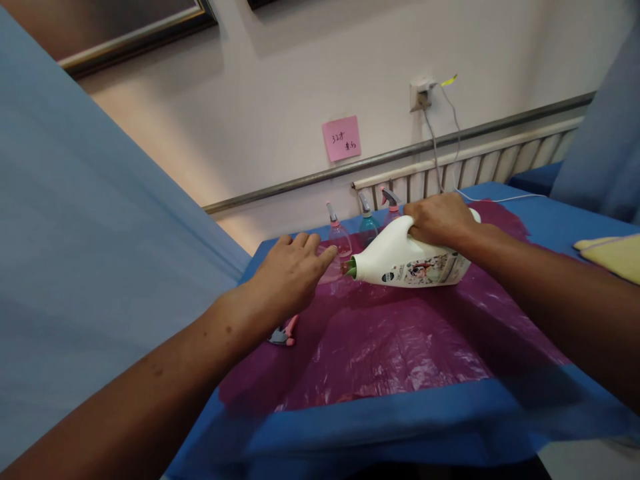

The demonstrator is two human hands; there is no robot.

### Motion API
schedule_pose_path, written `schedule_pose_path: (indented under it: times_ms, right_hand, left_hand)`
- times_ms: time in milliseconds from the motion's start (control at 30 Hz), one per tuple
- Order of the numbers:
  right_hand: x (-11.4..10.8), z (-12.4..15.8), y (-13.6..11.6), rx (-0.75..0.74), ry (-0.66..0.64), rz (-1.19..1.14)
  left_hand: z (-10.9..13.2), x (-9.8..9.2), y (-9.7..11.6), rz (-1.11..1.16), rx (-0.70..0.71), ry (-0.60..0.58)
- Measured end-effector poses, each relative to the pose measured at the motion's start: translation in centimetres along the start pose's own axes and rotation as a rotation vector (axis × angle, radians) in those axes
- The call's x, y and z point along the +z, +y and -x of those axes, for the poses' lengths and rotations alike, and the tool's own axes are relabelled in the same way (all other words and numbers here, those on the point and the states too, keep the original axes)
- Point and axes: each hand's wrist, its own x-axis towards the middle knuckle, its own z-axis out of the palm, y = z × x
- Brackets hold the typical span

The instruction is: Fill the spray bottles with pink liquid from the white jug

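My right hand (440, 217) is wrapped round the handle of a large white jug (400, 260), tipped on its side with its green spout pointing left. The spout meets the neck of a clear pinkish bottle (331, 270), mostly hidden behind my left hand (295, 267), whose fingers curl round it. Behind them stand a clear spray bottle (340, 237), a teal spray bottle (369, 227) and a pink spray bottle (391, 203). A loose pink and grey spray head (283, 333) lies below my left wrist.
Crumpled purple plastic sheet (380, 347) covers much of the blue table (560, 220). A yellow cloth (613, 257) lies at the right. Behind are a radiator (505, 160), a socket (421, 95) with cables and a pink note (341, 139). Blue curtain (90, 233) hangs at left.
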Motion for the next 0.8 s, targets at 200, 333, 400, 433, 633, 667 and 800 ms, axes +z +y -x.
schedule_pose_path:
  times_ms: [200, 333, 400, 433, 633, 667, 800]
  right_hand:
    - [0.1, 0.0, 0.0, 0.001, 0.003, -0.025]
    - [0.0, 0.0, -0.1, 0.0, -0.002, -0.047]
    - [-0.1, 0.0, -0.2, 0.006, -0.007, -0.029]
    - [-0.2, 0.0, -0.2, 0.009, -0.009, -0.015]
    - [-0.4, 0.1, -0.2, 0.014, -0.017, -0.001]
    - [-0.4, 0.1, -0.2, 0.014, -0.015, -0.003]
    - [-0.3, 0.0, -0.1, 0.009, -0.019, -0.01]
  left_hand:
    - [-0.3, -0.5, 0.1, -0.027, 0.016, -0.017]
    - [-0.3, -0.4, 0.0, -0.033, 0.043, 0.006]
    - [-0.3, -0.3, 0.0, -0.033, 0.051, 0.022]
    - [-0.3, -0.3, -0.1, -0.036, 0.052, 0.029]
    - [-0.6, -0.5, -0.2, -0.056, 0.063, 0.041]
    - [-0.7, -0.6, -0.2, -0.055, 0.063, 0.038]
    - [-1.1, -1.1, -0.2, -0.037, 0.062, 0.021]
